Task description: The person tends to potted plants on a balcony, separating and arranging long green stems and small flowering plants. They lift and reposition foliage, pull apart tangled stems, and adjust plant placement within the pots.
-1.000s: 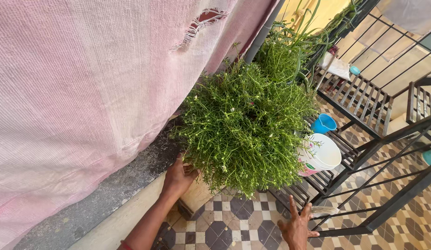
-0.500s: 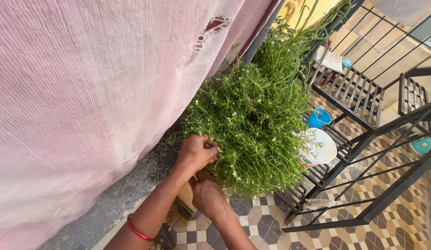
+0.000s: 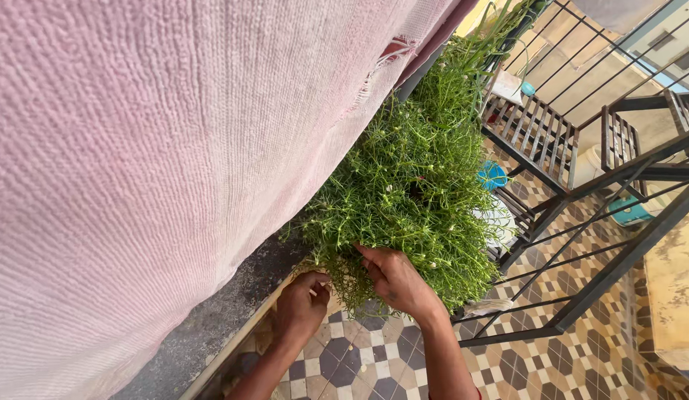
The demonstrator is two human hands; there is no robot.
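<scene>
Your left hand [image 3: 303, 302] curls shut on stems under the plant [image 3: 407, 196]; your right hand [image 3: 395, 278] pinches its lower fronds, palm down.

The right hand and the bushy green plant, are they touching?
Touching. The head view shows the right hand pressed into the bushy green plant, its fingers among the stems.

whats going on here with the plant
A person is working with both bare hands at the near edge of a bushy green plant that stands beside a hanging pink cloth. The right hand reaches into the trailing stems, fingers among the foliage. The left hand is lower, under the overhanging growth, by a ledge. A dark metal rack stands behind the plant on a patterned tile floor.
</scene>
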